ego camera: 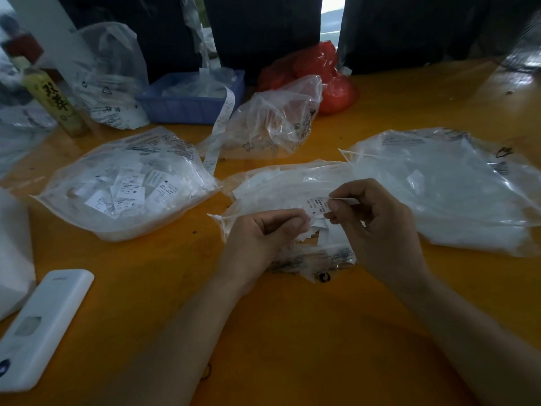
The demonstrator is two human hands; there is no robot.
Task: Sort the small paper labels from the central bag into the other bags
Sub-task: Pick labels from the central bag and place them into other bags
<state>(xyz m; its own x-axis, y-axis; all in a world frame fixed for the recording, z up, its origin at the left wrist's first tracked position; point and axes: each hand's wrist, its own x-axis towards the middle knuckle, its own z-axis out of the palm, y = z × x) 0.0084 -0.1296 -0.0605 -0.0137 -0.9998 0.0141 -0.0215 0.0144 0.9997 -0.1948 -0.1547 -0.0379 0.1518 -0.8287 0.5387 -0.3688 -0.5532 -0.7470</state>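
Hands meet over the central bag [292, 183], right hand [377, 227] pinching a label [317, 205], left hand [263, 232] curled on more labels; best read its size letter before choosing a bag.

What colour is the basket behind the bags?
The basket is blue, seen in the head view.

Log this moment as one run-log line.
sorting | right hand pinches label | left hand grips labels | over central bag

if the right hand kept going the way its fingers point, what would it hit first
Probably the left hand: the right hand pinches a paper label, fingers aimed left across the middle bag. Depth is unclear.
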